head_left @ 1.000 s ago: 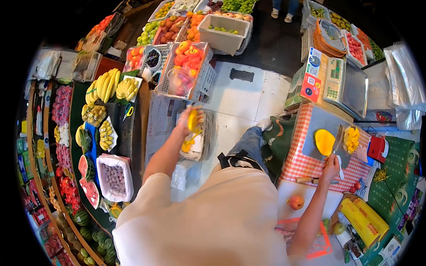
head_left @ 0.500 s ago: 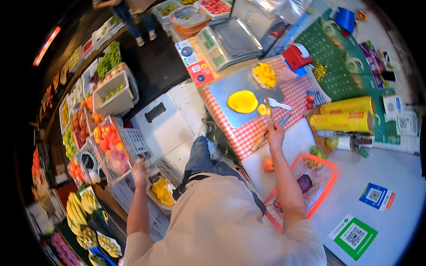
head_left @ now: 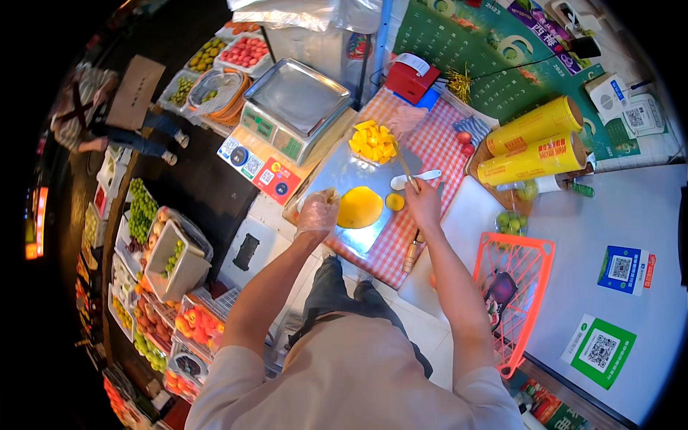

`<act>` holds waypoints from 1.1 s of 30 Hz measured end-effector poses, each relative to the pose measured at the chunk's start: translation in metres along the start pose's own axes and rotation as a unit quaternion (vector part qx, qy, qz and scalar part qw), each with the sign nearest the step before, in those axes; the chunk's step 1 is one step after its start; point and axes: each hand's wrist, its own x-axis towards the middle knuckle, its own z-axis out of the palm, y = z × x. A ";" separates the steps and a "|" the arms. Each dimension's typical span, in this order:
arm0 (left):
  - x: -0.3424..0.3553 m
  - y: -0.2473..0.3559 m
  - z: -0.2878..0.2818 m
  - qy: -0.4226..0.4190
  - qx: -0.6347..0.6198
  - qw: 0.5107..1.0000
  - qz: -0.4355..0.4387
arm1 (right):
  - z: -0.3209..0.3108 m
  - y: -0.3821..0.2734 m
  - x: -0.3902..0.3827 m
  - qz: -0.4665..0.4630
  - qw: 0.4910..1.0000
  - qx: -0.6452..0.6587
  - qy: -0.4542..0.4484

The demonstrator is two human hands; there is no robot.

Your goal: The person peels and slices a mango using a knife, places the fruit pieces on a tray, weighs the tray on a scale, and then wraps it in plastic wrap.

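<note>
My left hand (head_left: 317, 213), in a clear plastic glove, has its fingers curled just left of a yellow mango half (head_left: 360, 207) on a metal board (head_left: 332, 173); I cannot make out whether they hold anything. My right hand (head_left: 423, 203) grips a long knife (head_left: 405, 167), its blade pointing up toward a container of mango cubes (head_left: 373, 141). A white spoon (head_left: 419, 178) and a small yellow round piece (head_left: 394, 202) lie near the knife. A red checked cloth (head_left: 448, 130) is under the board, with a wooden-handled tool (head_left: 412, 255) at its front edge.
A scale (head_left: 297, 97) stands at the back, beside a red device (head_left: 408, 79). Yellow film rolls (head_left: 530, 161) and an orange basket (head_left: 513, 308) sit at right. Fruit crates (head_left: 175, 265) fill the left. Another person (head_left: 97, 115) stands at upper left beside cardboard (head_left: 135, 89).
The view has swung round toward the counter. My left hand has moved from the crates at left, where it held a yellow piece a second ago, up to beside the mango half.
</note>
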 end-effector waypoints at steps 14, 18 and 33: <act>0.031 -0.039 0.012 -0.221 0.006 0.972 0.083 | 0.005 0.000 -0.049 0.112 0.993 0.033 -0.015; 0.019 -0.018 -0.001 -0.257 -0.023 0.965 0.053 | 0.019 0.017 -0.095 0.175 0.983 0.048 -0.030; -0.021 -0.030 0.046 -0.014 -0.203 0.978 -0.040 | 0.064 -0.020 -0.074 -0.025 0.999 0.008 -0.027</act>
